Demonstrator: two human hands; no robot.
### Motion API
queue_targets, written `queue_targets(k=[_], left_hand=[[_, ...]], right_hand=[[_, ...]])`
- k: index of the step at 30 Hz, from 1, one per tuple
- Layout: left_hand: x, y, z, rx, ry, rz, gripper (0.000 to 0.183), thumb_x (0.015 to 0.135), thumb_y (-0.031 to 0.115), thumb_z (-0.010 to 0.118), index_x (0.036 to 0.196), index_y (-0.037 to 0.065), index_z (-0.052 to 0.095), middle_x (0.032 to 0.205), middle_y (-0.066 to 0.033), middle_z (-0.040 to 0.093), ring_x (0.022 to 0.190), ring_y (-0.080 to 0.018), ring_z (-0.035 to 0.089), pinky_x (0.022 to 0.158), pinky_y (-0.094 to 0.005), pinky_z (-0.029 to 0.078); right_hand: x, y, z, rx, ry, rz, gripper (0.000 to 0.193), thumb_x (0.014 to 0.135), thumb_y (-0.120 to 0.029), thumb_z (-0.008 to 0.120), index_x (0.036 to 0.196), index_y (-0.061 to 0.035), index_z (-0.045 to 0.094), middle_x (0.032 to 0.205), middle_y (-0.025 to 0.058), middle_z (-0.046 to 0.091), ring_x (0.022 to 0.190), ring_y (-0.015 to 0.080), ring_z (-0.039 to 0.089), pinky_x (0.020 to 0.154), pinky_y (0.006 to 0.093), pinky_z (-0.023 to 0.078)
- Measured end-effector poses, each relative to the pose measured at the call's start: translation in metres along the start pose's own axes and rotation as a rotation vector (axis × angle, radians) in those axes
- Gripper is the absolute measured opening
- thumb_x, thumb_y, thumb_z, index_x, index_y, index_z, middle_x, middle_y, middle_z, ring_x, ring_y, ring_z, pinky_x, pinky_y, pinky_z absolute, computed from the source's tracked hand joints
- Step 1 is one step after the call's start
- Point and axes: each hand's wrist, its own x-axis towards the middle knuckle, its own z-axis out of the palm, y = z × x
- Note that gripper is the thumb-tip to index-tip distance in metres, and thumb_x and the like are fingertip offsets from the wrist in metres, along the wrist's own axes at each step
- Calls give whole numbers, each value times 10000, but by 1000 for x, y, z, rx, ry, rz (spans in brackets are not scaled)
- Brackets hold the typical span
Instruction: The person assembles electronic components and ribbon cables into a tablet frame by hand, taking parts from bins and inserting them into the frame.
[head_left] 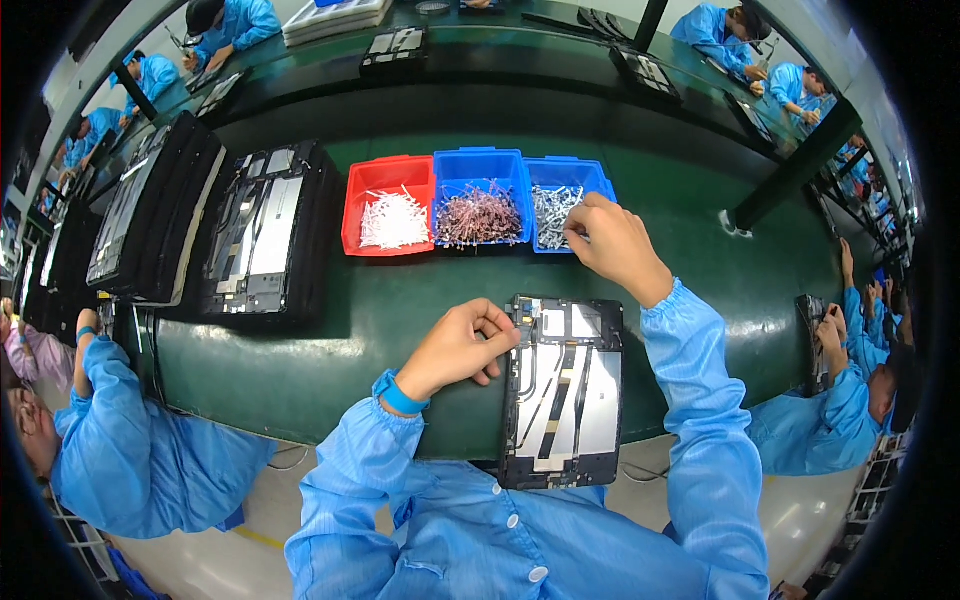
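Bins, three — right hand at one, left hand at one tablet, each pinching — what, unclear.

Electronics workshop, blue-smocked co-workers, green workbench, parts bins, opened tablets

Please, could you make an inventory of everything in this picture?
Bench: one, green, middle.
Red bin: one, red, leftmost of three.
Blue bins: two, blue, right of it.
Small parts: many, white, brownish, silvery, one colour per bin.
Opened device: one, black and silver, near edge.
Stacked devices: several, mostly black, left side.
Far devices: several, dark, beyond bins.
Trays: one stack, white, far side.
Posts: at least two, dark, far side.
Coworkers: several, mostly in blue, picture edges.
Floor: one, pale, below bench.
Wristband: one, blue, left wrist.
Coat: one, blue, torso and forearms.
Left hand: one, bare, at opened device's upper left edge.
Right hand: one, bare, over the right blue bin.
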Motion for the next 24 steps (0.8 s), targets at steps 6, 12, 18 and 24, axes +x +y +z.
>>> queue_targets(k=[6, 12, 18, 24], left_hand=[[-1, -2, -2, 20, 14, 49, 204, 921, 173, 665, 999, 7, 576, 810, -34, 609, 595, -81, 599, 478, -220, 502], [2, -5, 4, 9, 122, 134, 200, 914, 147, 671, 1011, -9, 593, 800, -27, 609, 610, -67, 598, 477, -211, 481], [-6, 7, 24, 443, 510, 696, 303, 829, 53, 736, 1113, 33, 632, 908, -36, 609, 616, -74, 609, 489, -238, 498], [5, -5, 20, 749, 643, 862, 186, 818, 29, 726, 991, 47, 661, 931, -68, 607, 623, -127, 630, 514, -281, 503]], right_hand=[[2, 5, 9, -12, 22, -55, 107, 840, -107, 618, 859, -8, 654, 911, 165, 629, 776, 368, 652, 675, 453, 533], [-11, -2, -1, 49, 173, -88, 106, 876, -105, 610, 897, -1, 617, 907, 180, 624, 733, 364, 643, 646, 446, 522], [-46, -45, -22, 566, -116, -19, 115, 858, -50, 649, 953, 4, 613, 880, 154, 609, 670, 328, 611, 613, 394, 495], [-55, -51, -8, 587, -35, -252, 94, 882, -52, 639, 956, 3, 625, 893, 152, 591, 782, 337, 623, 675, 397, 507]])
